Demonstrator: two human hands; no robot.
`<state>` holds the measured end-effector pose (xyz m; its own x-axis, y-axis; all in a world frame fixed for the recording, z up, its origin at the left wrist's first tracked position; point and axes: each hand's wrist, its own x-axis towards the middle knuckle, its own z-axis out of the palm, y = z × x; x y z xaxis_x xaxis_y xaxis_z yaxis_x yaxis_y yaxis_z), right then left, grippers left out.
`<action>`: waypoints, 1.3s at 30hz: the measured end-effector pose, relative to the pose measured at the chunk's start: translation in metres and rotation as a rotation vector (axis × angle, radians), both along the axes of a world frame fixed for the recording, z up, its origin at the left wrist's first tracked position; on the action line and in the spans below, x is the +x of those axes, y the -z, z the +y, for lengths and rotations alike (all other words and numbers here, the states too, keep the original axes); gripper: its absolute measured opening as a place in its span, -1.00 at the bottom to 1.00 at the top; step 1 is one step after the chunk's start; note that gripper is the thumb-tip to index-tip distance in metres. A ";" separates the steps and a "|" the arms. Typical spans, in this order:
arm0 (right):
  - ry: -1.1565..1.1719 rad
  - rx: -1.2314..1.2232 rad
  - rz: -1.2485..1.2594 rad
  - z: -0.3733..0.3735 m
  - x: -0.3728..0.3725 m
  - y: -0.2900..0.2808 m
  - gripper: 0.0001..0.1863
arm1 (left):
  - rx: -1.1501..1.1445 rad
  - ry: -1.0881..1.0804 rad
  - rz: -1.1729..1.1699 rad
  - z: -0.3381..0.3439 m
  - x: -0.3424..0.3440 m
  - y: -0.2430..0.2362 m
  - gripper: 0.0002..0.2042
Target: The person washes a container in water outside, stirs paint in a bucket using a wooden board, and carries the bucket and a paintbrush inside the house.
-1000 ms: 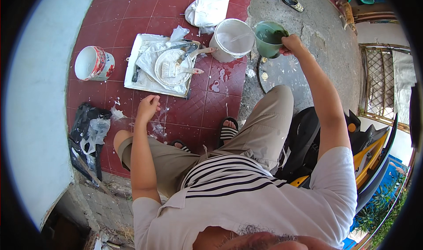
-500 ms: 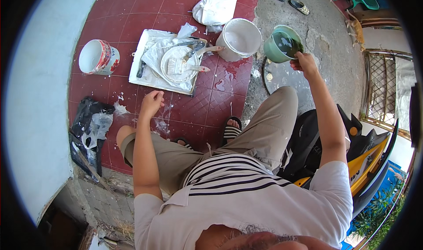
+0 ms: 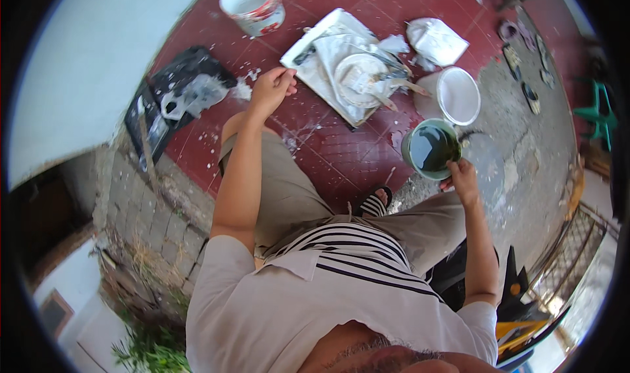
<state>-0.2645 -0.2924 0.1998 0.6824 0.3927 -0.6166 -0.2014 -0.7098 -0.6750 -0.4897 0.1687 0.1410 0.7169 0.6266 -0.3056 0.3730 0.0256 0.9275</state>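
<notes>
My right hand (image 3: 462, 176) grips the rim of a green plastic container (image 3: 430, 150) holding dark liquid, just below a white bucket (image 3: 453, 97). My left hand (image 3: 272, 90) has its fingers curled with nothing visible in them, near the corner of a white tray (image 3: 354, 122); whether they touch is unclear. The tray holds crumpled plastic sheeting, a paint-smeared lid (image 3: 357, 77) and several brushes or tools. At the upper left stands a white-and-red bucket (image 3: 249, 8).
A black plastic bag (image 3: 184, 71) lies by the white wall (image 3: 79, 77). A white sack (image 3: 436, 41) is beside the tray, sandals (image 3: 531, 97) and a green chair (image 3: 594, 113) are at the right, and a black-and-yellow motorbike (image 3: 512, 327) stands at the lower right.
The view has turned, shifting the tray and buckets rightward. My right hand has brought the green container down closer to my body. My left hand appears higher, nearer the tray's left corner.
</notes>
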 end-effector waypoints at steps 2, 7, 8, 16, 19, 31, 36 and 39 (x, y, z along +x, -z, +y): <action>-0.097 -0.004 0.037 0.025 -0.019 0.027 -0.73 | 0.030 -0.151 -0.052 0.024 -0.031 -0.007 -0.72; -0.285 0.010 0.118 0.096 -0.066 0.073 -0.75 | 0.422 -0.568 0.183 0.083 -0.149 0.017 -0.73; -0.300 0.000 0.143 0.109 -0.076 0.086 -0.75 | 0.581 -0.619 0.356 0.095 -0.179 0.022 -0.73; -0.380 0.030 0.229 0.199 -0.154 0.145 -0.74 | 0.878 -0.801 1.351 0.141 -0.474 0.081 -0.55; -0.359 -0.008 0.209 0.199 -0.146 0.172 -0.72 | 0.592 -0.886 1.481 0.126 -0.481 0.108 -0.42; -0.370 0.067 0.162 0.243 -0.168 0.188 -0.69 | 0.396 -0.724 1.307 0.136 -0.595 0.127 -0.45; -0.408 0.050 0.299 0.242 -0.158 0.194 -0.58 | 0.468 -0.737 1.318 0.121 -0.580 0.118 -0.49; -0.407 0.050 0.405 0.250 -0.157 0.165 -0.34 | 0.538 -0.811 1.280 0.097 -0.581 0.104 -0.48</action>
<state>-0.4213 -0.0426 0.0343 0.1840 0.6097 -0.7710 -0.1681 -0.7533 -0.6358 -1.0703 0.2660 0.0365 -0.3827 0.9228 -0.0441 0.9237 0.3830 -0.0024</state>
